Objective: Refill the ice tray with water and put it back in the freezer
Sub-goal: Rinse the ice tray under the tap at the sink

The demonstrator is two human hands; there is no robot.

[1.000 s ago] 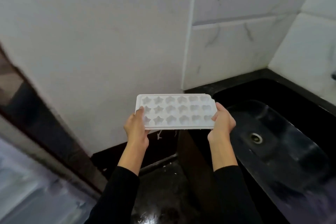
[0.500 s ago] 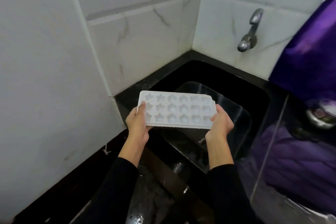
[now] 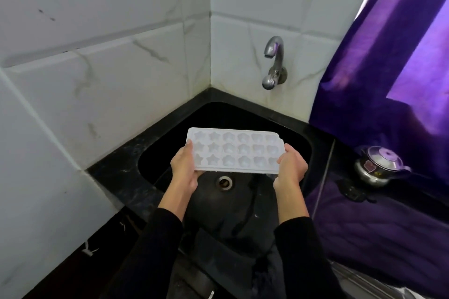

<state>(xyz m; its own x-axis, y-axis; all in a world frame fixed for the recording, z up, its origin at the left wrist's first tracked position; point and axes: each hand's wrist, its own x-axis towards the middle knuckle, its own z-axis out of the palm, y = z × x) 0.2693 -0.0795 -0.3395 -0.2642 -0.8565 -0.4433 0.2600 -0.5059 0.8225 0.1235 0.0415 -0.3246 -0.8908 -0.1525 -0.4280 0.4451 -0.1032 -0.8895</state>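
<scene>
Ice tray (image 3: 235, 152) sits level, left hand (image 3: 184, 170) and right hand (image 3: 291, 167) gripping its ends over the sink (image 3: 303, 138). Tap (image 3: 274, 63) looks dry, so I'd keep it flat and fill gently.

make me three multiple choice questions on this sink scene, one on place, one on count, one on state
1. Where is the ice tray held?
A. over the black sink
B. on the counter beside the kettle
C. inside a freezer

2. How many rows of moulds does the tray have?
A. two
B. three
C. five

3. What is the state of the tap?
A. running into the tray
B. dripping onto the counter
C. no water coming out

Answers:
1. A, the left hand and right hand each have a grip on one short end, with the drain showing just below the tray.
2. B, three rows of star and rounded moulds run along its length.
3. C, no stream shows below the spout, and the tray sits nearer the person than the tap.
</scene>
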